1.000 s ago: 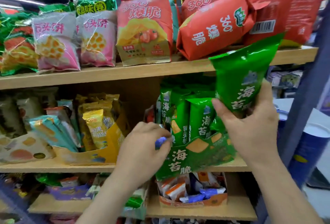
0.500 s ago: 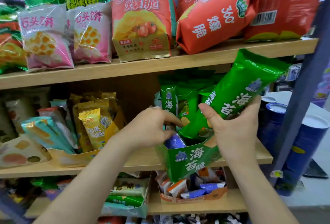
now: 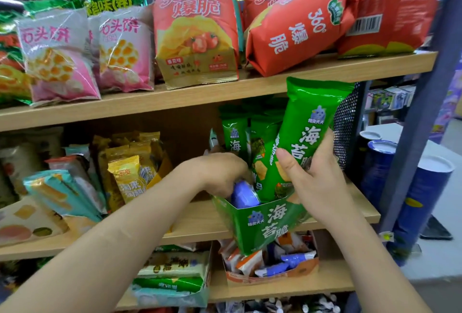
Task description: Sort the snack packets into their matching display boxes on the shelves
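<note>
A green seaweed-snack display box (image 3: pixel 260 222) stands on the middle shelf, tipped forward over the shelf edge, with several upright green packets (image 3: pixel 235 135) in it. My right hand (image 3: pixel 317 182) grips a long green seaweed packet (image 3: pixel 312 122), upright, its lower end down inside the box. My left hand (image 3: pixel 220 172) reaches into the box's left side and closes on a small blue-purple packet (image 3: pixel 243 196) that sits among the green ones.
Red and pink snack bags (image 3: pixel 195 33) fill the top shelf. A yellow display box with yellow packets (image 3: pixel 127 175) and teal packets (image 3: pixel 62 192) stands left on the middle shelf. An orange box of mixed packets (image 3: pixel 272 260) sits below. Blue tubes (image 3: pixel 422 202) stand right of the rack.
My right hand has brought the green packet from tilted to upright and lowered its end into the green box. My left hand has gone deeper into the box around the blue-purple packet.
</note>
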